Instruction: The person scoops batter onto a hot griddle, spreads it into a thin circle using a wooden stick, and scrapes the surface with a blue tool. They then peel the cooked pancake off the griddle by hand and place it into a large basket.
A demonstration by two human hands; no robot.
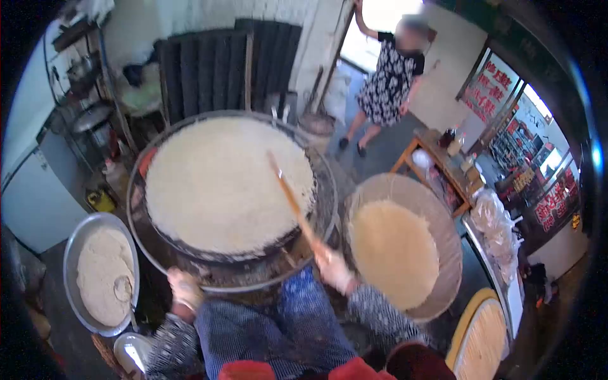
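A large round griddle covered by a pale, flat layer stands in front of me. My right hand is closed around the lower end of a wooden stick, whose far tip is over the right part of the pale layer. At the griddle's near-left rim, my left hand rests with its fingers curled against the metal edge. A metal basin of pale flour-like material, with a ladle in it, sits at the left. To the right is a wide tub holding a beige mass.
Beyond the griddle, a person in a patterned dress stands by the doorway. A wooden table with jars is at the right. A round wooden lid lies at lower right, and a small bowl at lower left.
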